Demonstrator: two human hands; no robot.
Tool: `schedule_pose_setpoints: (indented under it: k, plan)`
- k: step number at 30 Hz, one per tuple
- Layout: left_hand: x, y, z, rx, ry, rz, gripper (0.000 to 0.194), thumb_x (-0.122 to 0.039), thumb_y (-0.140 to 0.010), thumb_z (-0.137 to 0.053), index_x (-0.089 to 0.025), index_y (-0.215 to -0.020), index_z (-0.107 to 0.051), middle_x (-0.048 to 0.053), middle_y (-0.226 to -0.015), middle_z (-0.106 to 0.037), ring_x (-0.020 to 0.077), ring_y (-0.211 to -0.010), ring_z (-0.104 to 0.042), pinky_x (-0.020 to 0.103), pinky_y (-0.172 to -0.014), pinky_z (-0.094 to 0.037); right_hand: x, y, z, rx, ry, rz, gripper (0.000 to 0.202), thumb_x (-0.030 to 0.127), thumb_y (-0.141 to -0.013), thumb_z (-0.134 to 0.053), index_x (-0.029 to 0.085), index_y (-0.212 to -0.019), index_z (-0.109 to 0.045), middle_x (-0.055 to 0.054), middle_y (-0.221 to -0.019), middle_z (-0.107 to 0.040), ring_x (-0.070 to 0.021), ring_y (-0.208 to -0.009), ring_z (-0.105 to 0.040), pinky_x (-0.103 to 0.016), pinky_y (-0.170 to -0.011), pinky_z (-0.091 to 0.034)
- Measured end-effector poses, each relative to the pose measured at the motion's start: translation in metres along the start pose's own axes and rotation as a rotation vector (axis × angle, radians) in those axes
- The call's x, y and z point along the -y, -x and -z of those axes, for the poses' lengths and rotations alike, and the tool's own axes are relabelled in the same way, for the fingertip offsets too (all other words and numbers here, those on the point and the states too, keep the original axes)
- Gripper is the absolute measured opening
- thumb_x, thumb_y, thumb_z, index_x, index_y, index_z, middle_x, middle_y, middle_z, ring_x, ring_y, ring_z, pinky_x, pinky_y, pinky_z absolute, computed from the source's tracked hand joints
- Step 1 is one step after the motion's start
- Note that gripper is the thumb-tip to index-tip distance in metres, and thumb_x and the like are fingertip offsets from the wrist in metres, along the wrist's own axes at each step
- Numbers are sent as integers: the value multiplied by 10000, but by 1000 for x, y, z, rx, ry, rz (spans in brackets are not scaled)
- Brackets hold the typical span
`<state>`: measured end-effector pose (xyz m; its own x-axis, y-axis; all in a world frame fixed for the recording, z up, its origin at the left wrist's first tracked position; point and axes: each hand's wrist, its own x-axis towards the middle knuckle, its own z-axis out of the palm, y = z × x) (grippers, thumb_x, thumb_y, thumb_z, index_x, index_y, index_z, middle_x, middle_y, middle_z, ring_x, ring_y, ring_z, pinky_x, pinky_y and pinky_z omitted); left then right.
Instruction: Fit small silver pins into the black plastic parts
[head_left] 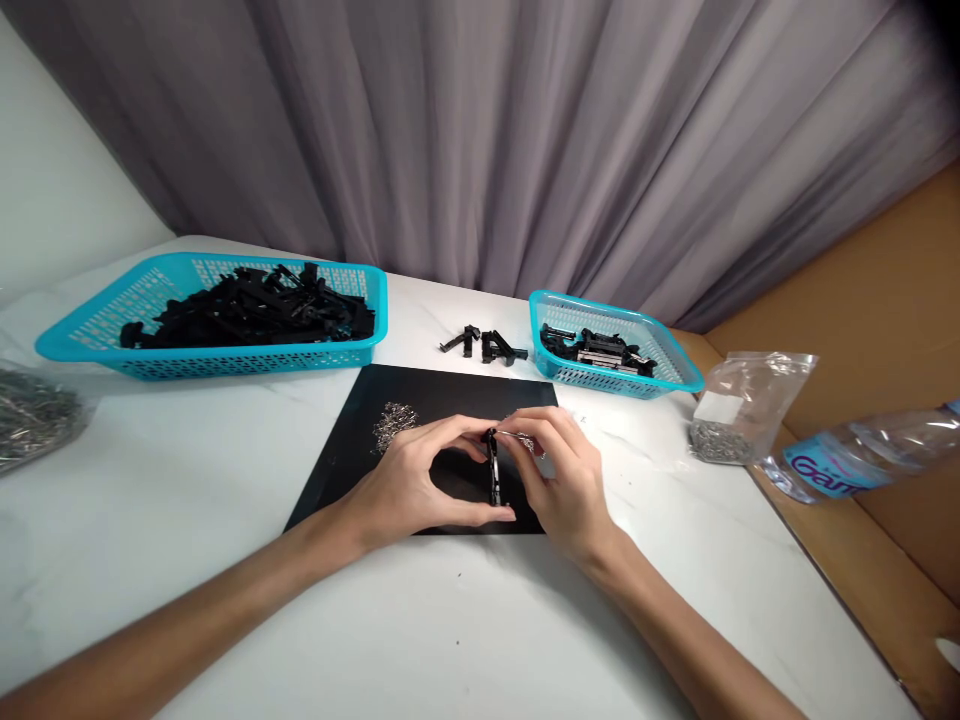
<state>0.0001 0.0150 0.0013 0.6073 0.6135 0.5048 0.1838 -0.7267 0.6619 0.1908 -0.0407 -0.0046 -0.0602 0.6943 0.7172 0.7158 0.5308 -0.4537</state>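
Note:
Over a black mat (330, 480), my left hand (420, 480) grips a narrow black plastic part (493, 470) by its two ends, between thumb and fingers. The part stands roughly upright and a shiny strip shows along it. My right hand (566, 475) is closed in a pinch on a thin metal pin (514, 434), whose tip meets the top of the black part. The pin's far end is hidden by my fingers. A pile of small metal pieces (394, 425) lies on the mat beside my left hand; more metal bits show partly behind my right fingers.
A blue basket (247, 358) full of black parts stands at the left, a smaller blue basket (615, 382) at the right. Several loose black parts (495, 347) lie between them. Bags of metal pieces (720, 440) and a water bottle (862, 455) are at the sides.

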Motion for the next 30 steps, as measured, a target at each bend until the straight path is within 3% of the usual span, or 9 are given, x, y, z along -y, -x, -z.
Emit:
schedule_pose_setpoints:
  k: [5, 10, 15, 23, 30]
  plan:
    - [-1, -1, -1, -10, -8, -21, 674, -371, -642, -939, -188, -1214, -633, 36, -1010, -752, 200, -864, -740, 330, -825, -618, 0, 2, 0, 24, 90, 55, 175, 150, -1015, -528, 229, -1083, -668, -91, -1037, -719, -222, -935, -681, -360, -735, -548]
    - [-3, -3, 0, -21, 13, -22, 712, -372, -653, -938, -176, -1262, -625, 44, -1025, -742, 197, -878, -737, 324, -827, -619, 2, 7, -5, -46, -54, 0, 254, 141, -1021, -496, 253, -1104, -709, -82, -1077, -737, -216, -982, -710, -377, -818, -583]
    - [-1, -3, 1, -12, 48, 12, 698, -385, -648, -937, -175, -1244, -640, 50, -1017, -752, 204, -876, -747, 326, -819, -628, 7, 1, 0, -21, -304, -216, 174, 211, -980, -606, 266, -1019, -767, -71, -1051, -733, -216, -941, -697, -337, -686, -556]
    - [-1, -2, 1, 31, 98, 43, 673, -352, -645, -937, -183, -1227, -645, 61, -1042, -753, 215, -898, -747, 344, -841, -628, -4, -11, 8, 86, -681, -603, 148, 370, -881, -744, 232, -907, -789, -46, -951, -745, -195, -870, -658, -330, -778, -517]
    - [1, -1, 0, 90, 29, 23, 613, -374, -672, -915, -197, -1193, -645, 34, -1007, -737, 207, -892, -731, 340, -824, -601, -12, -11, 9, 139, -699, -656, 203, 396, -762, -854, 213, -826, -793, -50, -902, -738, -193, -825, -656, -322, -742, -511]
